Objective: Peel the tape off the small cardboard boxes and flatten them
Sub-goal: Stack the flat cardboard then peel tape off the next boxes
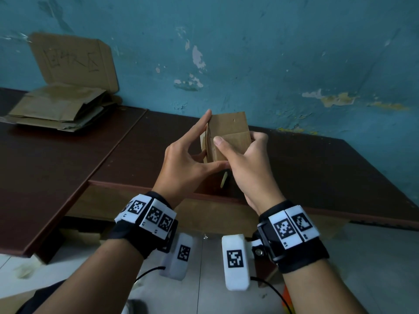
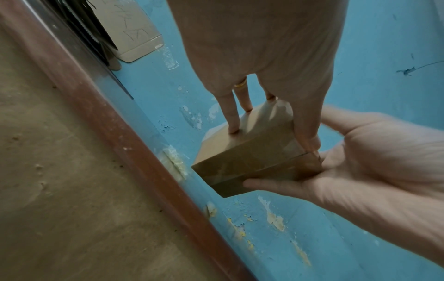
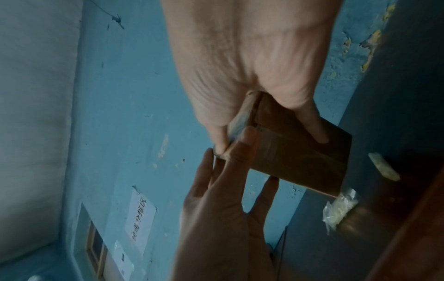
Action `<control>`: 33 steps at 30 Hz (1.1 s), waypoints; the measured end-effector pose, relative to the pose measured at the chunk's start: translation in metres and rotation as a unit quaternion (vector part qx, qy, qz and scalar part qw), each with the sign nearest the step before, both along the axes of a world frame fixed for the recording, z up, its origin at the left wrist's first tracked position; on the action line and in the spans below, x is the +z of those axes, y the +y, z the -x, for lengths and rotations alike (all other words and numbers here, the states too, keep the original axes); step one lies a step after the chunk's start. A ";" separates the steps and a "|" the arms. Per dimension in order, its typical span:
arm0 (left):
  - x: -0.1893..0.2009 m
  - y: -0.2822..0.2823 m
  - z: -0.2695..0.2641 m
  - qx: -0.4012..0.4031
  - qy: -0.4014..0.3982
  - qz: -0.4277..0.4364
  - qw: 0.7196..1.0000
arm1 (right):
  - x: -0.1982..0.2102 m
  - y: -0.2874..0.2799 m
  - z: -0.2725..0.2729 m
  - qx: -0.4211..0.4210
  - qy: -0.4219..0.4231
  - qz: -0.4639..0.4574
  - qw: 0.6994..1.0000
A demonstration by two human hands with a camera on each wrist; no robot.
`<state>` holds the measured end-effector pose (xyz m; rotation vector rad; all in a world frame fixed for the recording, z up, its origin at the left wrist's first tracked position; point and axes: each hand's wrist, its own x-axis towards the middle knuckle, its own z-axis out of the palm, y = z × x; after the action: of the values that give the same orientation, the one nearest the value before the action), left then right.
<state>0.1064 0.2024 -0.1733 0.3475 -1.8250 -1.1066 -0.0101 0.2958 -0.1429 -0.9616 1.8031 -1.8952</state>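
From the head camera I see, far left on the bench, one pile of flat cardboard with a handwritten sign propped behind it; I can't read the characters with certainty. Mid-frame, my left hand grips one small box above the bench, index finger along its left edge, thumb beneath. My right hand clasps the box from the right, thumb across its front. Only the left wrist camera shows a gold ring and glossy tape over the box's end. Only the right wrist camera shows a paper wall label with a column of characters and a crumpled tape wad at the bench edge.
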 end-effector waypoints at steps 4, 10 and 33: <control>0.002 0.001 -0.002 -0.002 -0.002 0.004 1.000 | -0.003 -0.004 0.001 0.003 0.003 -0.001 1.000; 0.001 -0.001 -0.002 0.007 -0.002 0.000 1.000 | -0.001 -0.009 0.004 0.018 -0.014 0.003 1.000; 0.004 0.003 -0.001 -0.031 0.025 -0.033 0.999 | 0.000 -0.003 0.007 -0.011 0.011 0.038 0.999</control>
<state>0.1071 0.2058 -0.1692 0.3007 -1.7690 -1.2093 -0.0167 0.2930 -0.1427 -0.9969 1.7718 -1.9862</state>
